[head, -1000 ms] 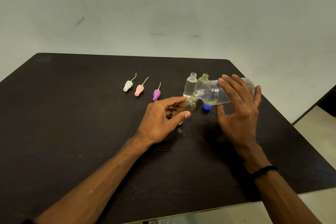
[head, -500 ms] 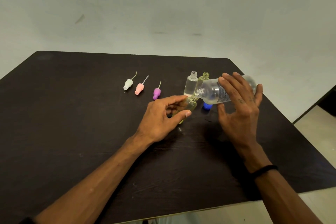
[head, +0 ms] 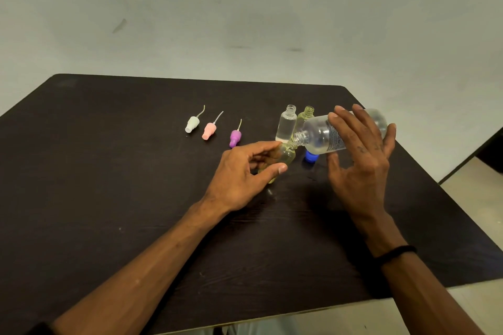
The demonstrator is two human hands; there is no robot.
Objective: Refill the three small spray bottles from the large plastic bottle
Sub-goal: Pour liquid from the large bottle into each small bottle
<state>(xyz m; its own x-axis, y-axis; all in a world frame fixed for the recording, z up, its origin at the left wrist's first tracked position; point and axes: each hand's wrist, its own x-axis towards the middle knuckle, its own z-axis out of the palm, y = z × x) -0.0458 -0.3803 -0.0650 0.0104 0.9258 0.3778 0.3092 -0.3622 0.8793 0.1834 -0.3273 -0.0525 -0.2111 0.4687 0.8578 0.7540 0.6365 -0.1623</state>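
My right hand (head: 359,160) grips the large clear plastic bottle (head: 321,136), tipped almost level with its neck pointing left. The neck meets the mouth of a small yellowish spray bottle (head: 285,156), which my left hand (head: 245,171) holds tilted between thumb and fingers just above the table. Two more small bottles stand upright without caps behind them: a clear one (head: 286,124) and a yellowish one (head: 306,114), partly hidden by the large bottle.
Three spray caps with thin tubes lie in a row on the dark table (head: 109,171): white (head: 192,124), pink (head: 209,130) and purple (head: 235,136). A blue cap (head: 310,156) lies under the large bottle. The table's right edge drops to a pale floor.
Both hands and the two joined bottles have kept almost the same pose. The large bottle stays tipped onto the small one's mouth.
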